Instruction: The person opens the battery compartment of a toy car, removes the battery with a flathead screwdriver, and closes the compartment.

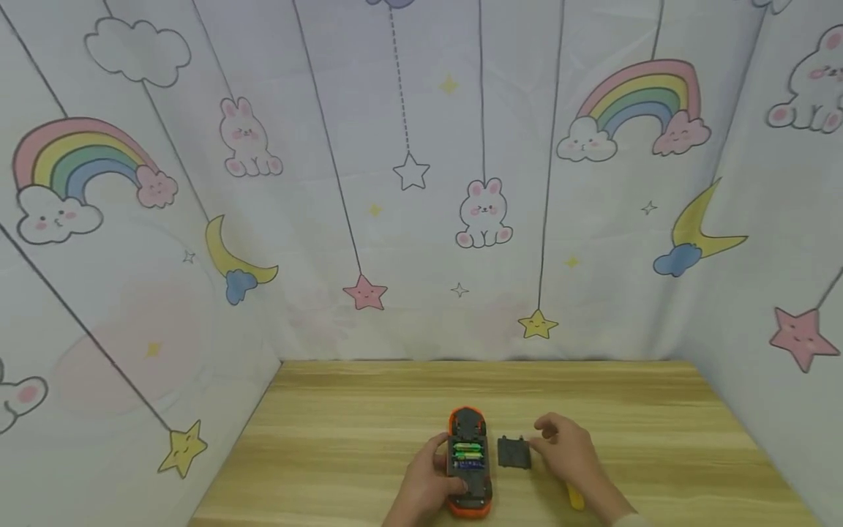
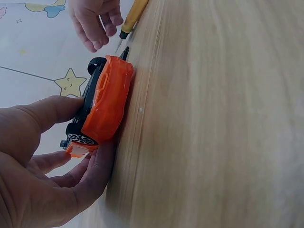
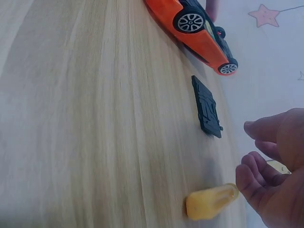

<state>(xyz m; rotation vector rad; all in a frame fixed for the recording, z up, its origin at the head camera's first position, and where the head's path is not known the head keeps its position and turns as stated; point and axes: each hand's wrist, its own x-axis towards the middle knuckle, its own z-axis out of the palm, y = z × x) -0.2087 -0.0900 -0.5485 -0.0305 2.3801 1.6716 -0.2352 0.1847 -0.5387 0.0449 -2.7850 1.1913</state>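
Observation:
An orange toy car lies upside down on the table, its dark underside up. My left hand grips it from the left, with the thumb on the underside. In the car's uncovered battery bay sit batteries, two greenish and one blue-purple. A dark battery cover lies flat just right of the car. My right hand hovers beside the cover, fingers loosely bent and holding nothing; the right wrist view shows it apart from the cover. Below that hand lies a yellow-handled screwdriver, partly hidden in the head view.
The wood-grain table is bounded by a white curtain printed with rainbows, rabbits, moons and stars at the back and both sides.

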